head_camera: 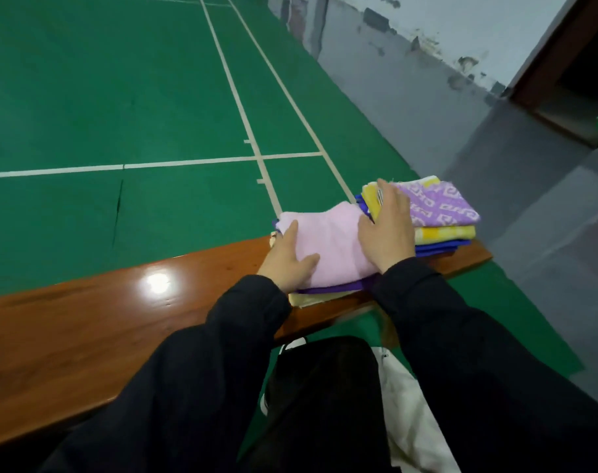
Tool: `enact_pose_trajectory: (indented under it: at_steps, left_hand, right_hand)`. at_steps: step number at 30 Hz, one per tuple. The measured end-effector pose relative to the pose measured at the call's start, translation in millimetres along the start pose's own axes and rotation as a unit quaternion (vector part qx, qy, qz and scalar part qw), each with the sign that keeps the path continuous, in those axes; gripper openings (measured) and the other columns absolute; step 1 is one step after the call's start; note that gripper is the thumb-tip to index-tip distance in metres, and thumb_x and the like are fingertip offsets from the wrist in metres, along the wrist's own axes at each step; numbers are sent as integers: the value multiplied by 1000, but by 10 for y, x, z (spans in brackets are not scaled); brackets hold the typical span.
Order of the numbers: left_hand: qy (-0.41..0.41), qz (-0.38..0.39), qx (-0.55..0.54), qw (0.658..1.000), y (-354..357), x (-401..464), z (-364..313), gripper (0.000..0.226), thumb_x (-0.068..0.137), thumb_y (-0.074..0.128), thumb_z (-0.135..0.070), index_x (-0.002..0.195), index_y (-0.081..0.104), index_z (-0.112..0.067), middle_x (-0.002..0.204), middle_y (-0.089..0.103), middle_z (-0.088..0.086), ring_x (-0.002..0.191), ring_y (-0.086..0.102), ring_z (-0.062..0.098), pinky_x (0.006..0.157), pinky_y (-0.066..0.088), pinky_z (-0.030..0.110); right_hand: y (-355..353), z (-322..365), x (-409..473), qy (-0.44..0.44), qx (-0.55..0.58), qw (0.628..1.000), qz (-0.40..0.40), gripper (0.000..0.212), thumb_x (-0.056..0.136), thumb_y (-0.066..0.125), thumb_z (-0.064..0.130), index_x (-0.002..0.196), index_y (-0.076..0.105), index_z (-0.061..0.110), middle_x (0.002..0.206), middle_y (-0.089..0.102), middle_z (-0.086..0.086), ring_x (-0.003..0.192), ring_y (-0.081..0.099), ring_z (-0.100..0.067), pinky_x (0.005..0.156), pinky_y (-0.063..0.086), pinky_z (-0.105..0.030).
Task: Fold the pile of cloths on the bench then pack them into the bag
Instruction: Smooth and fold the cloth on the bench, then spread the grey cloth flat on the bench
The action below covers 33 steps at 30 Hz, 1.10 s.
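A folded pale pink cloth (335, 244) lies on top of a purple and a cream cloth on the wooden bench (120, 319). My left hand (289, 259) rests flat on its left edge with straight fingers. My right hand (388, 230) lies flat across the pink cloth's right edge and the neighbouring stack. That stack holds a purple patterned cloth (440, 204) over a yellow cloth (444, 232) and a blue one (437, 249). A white bag (413, 404) hangs below the bench by my right sleeve.
The bench ends just right of the stack, at about (485, 256). Beyond it lies a green court floor (120, 97) with white lines, and a grey wall (427, 80) at the right. My dark-trousered legs and a shoe (292, 343) are below the bench.
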<state>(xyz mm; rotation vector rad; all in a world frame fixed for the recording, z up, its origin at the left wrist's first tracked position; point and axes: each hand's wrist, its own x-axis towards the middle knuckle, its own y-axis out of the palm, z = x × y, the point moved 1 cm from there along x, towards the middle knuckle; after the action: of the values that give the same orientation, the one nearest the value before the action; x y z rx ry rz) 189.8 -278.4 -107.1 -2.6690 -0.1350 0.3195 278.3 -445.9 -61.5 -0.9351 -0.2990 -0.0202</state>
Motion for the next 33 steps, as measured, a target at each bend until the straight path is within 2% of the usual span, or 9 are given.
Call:
enact_pose_trajectory:
  at_steps: [4, 5, 10, 15, 20, 22, 26, 29, 33]
  left_hand:
    - [6, -2, 64, 998, 180, 63, 199, 70, 103, 49, -26, 160, 11, -13, 167, 12, 12, 151, 22, 25, 118, 22, 29]
    - [14, -3, 57, 998, 183, 63, 211, 67, 104, 46, -25, 160, 12, -12, 167, 13, 12, 151, 22, 24, 117, 21, 27]
    - [37, -92, 14, 995, -48, -96, 238, 51, 103, 48, -24, 152, 37, -13, 154, 44, 8, 141, 41, 24, 113, 31, 29]
    - [21, -206, -35, 978, -574, -484, 484, 25, 100, 54, -17, 122, 64, -10, 119, 68, 7, 111, 63, 21, 100, 48, 35]
    - [-37, -281, -14, 959, -1099, -1234, 1175, 27, 98, 57, -22, 123, 63, -12, 121, 66, 5, 114, 60, 21, 101, 46, 33]
    - [-114, -334, 111, 929, -1379, -1677, 1688, 41, 95, 58, -27, 134, 56, -15, 136, 56, 9, 130, 48, 27, 109, 39, 39]
    - [-340, -399, 278, 805, -2068, -2523, 2582, 74, 92, 53, -36, 155, 18, -21, 166, 7, 12, 153, 1, 35, 121, 12, 53]
    - [-400, -387, 257, 790, -2374, -2782, 2893, 75, 93, 52, -37, 156, 17, -15, 162, 20, 15, 148, 21, 37, 117, 24, 53]
    - [-340, -397, 284, 804, -2479, -2819, 2979, 39, 98, 52, -32, 134, 58, -18, 132, 55, 13, 116, 53, 37, 100, 45, 48]
  right_hand:
    - [391, -147, -213, -126, -134, 953, 241, 47, 105, 47, 30, 150, 49, 17, 155, 47, -5, 145, 38, -24, 120, 24, -34]
    - [435, -179, -253, -129, -159, 945, 257, 47, 106, 44, 36, 149, 50, 19, 154, 49, -4, 144, 40, -23, 119, 27, -35]
    - [454, 182, -434, -145, -83, 977, 129, 36, 100, 50, 33, 130, 65, 21, 129, 66, -3, 119, 57, -25, 103, 44, -38]
    - [752, 945, -856, -207, -17, 954, 215, 26, 98, 53, 30, 111, 73, 19, 105, 70, -6, 100, 61, -27, 85, 48, -39]
    - [1195, 1478, -1348, -248, 43, 933, 258, 17, 97, 58, 29, 103, 73, 25, 108, 72, 1, 103, 64, -22, 90, 51, -38]
    - [1332, 1667, -1534, -273, 56, 919, 278, 14, 97, 60, 26, 101, 73, 28, 108, 71, 4, 103, 64, -20, 91, 50, -37]
    - [1536, 1958, -1826, -303, 57, 894, 325, 15, 100, 59, 25, 105, 73, 24, 105, 65, 7, 100, 60, -15, 86, 45, -31]
    - [1666, 2075, -2000, -313, 46, 879, 357, 15, 102, 57, 27, 107, 71, 24, 105, 62, 9, 97, 55, -10, 83, 38, -26]
    - [1781, 2173, -2117, -319, 35, 861, 395, 17, 103, 56, 30, 111, 70, 26, 110, 63, 10, 98, 54, -5, 83, 38, -23]
